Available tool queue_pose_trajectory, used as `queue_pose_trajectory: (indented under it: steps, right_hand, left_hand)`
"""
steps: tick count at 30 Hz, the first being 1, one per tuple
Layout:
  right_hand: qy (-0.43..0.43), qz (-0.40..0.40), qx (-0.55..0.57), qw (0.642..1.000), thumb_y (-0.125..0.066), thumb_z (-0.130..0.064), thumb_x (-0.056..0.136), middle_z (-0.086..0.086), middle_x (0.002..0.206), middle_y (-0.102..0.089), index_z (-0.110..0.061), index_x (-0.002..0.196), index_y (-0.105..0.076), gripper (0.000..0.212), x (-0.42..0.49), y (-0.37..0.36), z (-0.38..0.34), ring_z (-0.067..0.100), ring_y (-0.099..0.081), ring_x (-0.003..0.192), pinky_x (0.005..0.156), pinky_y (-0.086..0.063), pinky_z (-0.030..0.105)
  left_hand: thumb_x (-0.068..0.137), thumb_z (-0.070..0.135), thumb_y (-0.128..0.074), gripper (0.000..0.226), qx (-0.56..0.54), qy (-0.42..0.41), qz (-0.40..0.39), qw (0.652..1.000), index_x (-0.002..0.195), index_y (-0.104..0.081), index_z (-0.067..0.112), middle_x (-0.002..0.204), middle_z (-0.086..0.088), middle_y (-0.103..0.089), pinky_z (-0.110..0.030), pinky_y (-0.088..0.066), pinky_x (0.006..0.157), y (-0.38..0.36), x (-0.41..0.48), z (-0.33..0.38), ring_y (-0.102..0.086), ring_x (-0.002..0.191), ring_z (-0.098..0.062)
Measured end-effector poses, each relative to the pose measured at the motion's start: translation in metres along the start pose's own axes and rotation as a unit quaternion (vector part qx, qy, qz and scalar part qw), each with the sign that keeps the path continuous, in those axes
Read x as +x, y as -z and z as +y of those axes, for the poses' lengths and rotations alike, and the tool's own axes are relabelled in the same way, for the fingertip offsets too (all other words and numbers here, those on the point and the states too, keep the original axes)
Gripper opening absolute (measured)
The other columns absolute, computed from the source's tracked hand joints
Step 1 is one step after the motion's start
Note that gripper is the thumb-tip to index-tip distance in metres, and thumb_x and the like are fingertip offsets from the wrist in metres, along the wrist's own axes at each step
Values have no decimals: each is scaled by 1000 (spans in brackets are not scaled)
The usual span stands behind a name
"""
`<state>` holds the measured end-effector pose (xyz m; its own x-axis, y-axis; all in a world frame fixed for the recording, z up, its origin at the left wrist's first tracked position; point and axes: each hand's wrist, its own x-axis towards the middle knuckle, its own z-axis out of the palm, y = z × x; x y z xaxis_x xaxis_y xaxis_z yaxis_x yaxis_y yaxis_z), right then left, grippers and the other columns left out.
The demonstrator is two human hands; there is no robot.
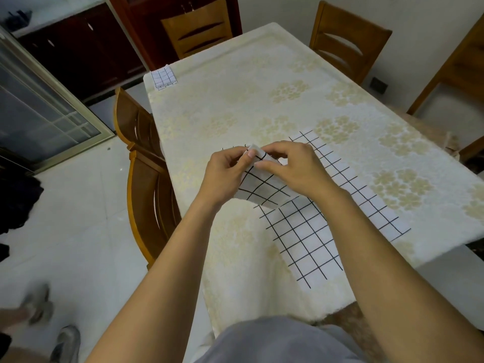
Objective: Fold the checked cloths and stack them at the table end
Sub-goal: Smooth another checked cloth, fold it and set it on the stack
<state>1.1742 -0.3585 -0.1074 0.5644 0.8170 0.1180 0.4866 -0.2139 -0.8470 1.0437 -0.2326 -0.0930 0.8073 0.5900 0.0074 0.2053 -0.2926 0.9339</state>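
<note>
- Checked cloth (309,231): white with a black grid, on the near part of the table (262,87), toward 5 o'clock, mostly flat on the pale flowered cover.
- Its corner at 10 o'clock lifted clear of the table and curling over, the fabric beneath it bowed up.
- Left hand (225,174): thumb and curled fingers pinching the raised corner.
- Right hand (293,166): just beside the left, at its 3 o'clock, fingers bent down and pinching the same corner.
- Folded checked cloth (163,79): small and squared, at the table's far 10 o'clock corner, well apart from both hands; possibly more than one layer, too small to tell.
- Wooden chair (146,184): tucked against the table's 9 o'clock side; others at 12 and 1 o'clock.
</note>
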Motion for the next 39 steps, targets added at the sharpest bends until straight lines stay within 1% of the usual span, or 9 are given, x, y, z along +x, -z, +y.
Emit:
queue_pose_trajectory:
  steps: [3,9,15,21,25,28,30,35,39]
  right_hand:
    - [9,21,-24,999,-70,-37,89,-11,93,-75,-27,104,-76,19,2,0,2,5,-67,89,84,-56,32]
    - [-2,19,-48,999,-69,-38,89,-6,77,-71,-25,95,-76,16,3,2,7,12,-66,76,73,-55,35]
    - [-19,8,-27,999,-71,-42,87,-12,71,-66,-30,82,-70,13,3,4,11,-2,-58,66,61,-43,10]
    - [-39,-8,-27,999,-62,-43,94,-10,61,-54,-22,81,-68,25,0,6,20,2,-45,54,52,-34,17]
    - [-40,0,-35,999,-61,-44,95,-4,72,-65,-21,85,-67,25,1,10,24,13,-58,68,63,-46,31]
    - [-39,19,-31,999,-61,-43,94,-2,84,-71,-22,89,-69,23,2,13,25,17,-64,82,74,-51,35]
    - [-33,20,-31,999,-61,-43,94,-4,83,-70,-22,90,-69,23,2,15,24,17,-63,81,72,-50,33]
    - [-48,-9,-69,996,-59,-40,96,4,66,-53,-12,76,-56,35,-3,17,32,15,-43,62,55,-31,30]
    - [-54,-25,-78,995,-57,-36,98,7,69,-58,-12,79,-60,31,-4,19,36,22,-50,66,57,-33,31]
  left_hand:
    - [98,33,-64,18,37,-5,29,999,95,-80,24,102,0,-72,-27,-49,78,-3,4,-4,-66,91,-13]
    - [89,37,-75,5,118,-50,66,989,92,-74,33,127,12,-57,-7,-37,94,1,9,-8,-51,124,-3]
    - [94,26,-70,10,54,-42,47,997,92,-76,19,87,10,-76,-22,-53,77,-8,11,-5,-71,84,-5]
    - [90,24,-76,14,6,-23,36,999,99,-71,15,83,1,-66,-22,-46,62,-9,11,-10,-59,67,-14]
    - [89,27,-77,32,-3,0,17,1000,117,-62,21,88,2,-66,-17,-47,61,-8,13,-10,-61,69,-14]
    - [92,36,-72,27,57,38,-44,997,116,-66,25,94,-2,-76,-34,-57,80,-8,14,-17,-70,85,-15]
    - [95,35,-68,16,70,38,-63,995,101,-74,21,89,-2,-76,-43,-57,78,-10,13,-23,-70,81,-15]
    - [96,20,-69,8,4,37,-14,999,95,-74,15,88,1,-77,-29,-55,70,-16,10,-26,-70,80,-10]
    - [86,24,-80,13,27,57,-41,997,98,-75,20,93,-2,-78,-44,-60,78,-13,12,-34,-73,90,-24]
